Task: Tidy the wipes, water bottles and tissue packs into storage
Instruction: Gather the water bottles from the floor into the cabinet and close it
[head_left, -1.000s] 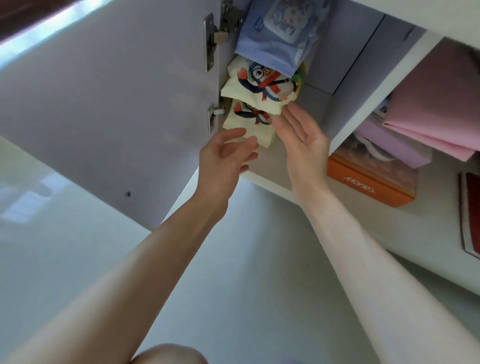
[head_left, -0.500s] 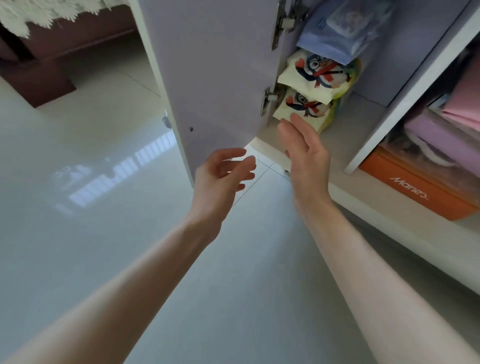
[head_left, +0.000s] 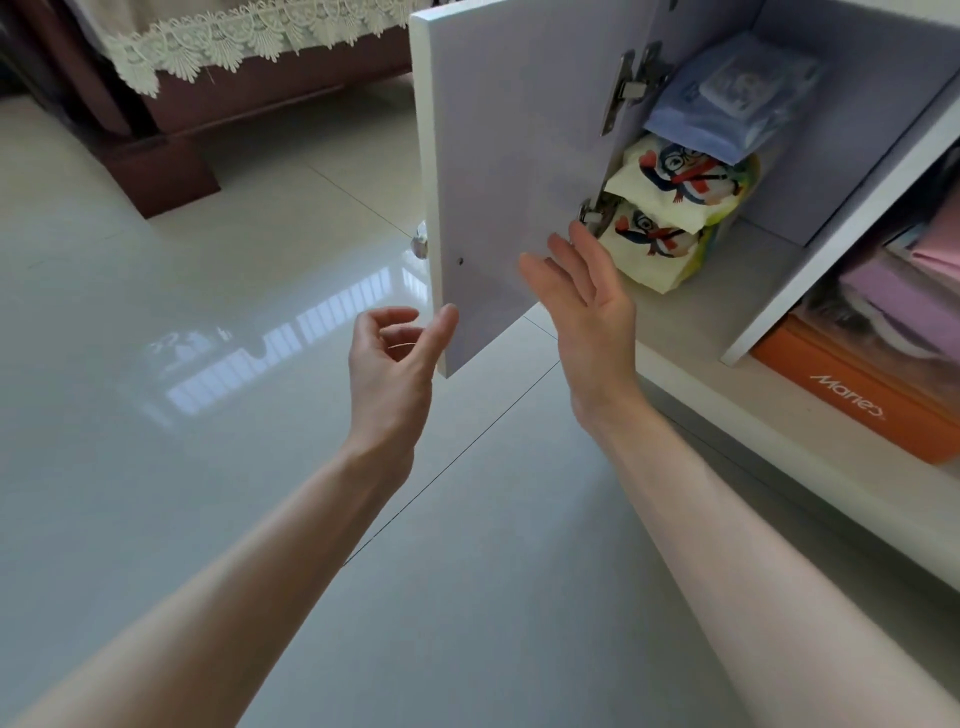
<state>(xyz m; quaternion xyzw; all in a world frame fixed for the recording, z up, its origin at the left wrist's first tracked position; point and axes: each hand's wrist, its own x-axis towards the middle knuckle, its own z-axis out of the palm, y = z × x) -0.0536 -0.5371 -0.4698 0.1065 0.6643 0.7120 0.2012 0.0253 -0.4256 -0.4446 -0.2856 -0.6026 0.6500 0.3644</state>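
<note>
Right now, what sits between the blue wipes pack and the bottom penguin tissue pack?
A second penguin tissue pack, stacked between them, in the head view.

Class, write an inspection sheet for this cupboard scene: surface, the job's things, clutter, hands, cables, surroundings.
Surface: white cupboard shelf; glossy floor tiles below.
Job's things: blue wipes pack on the upper penguin tissue pack, which lies on the lower penguin tissue pack, in the left compartment; no water bottles seen.
Clutter: orange box under purple and pink items, right compartment.
Hands: left hand loosely curled, empty, by the door's lower corner; right hand flat, empty, below the lower hinge.
Cables: nothing seen.
Surroundings: open cupboard door; dark wooden furniture with lace cloth.
</note>
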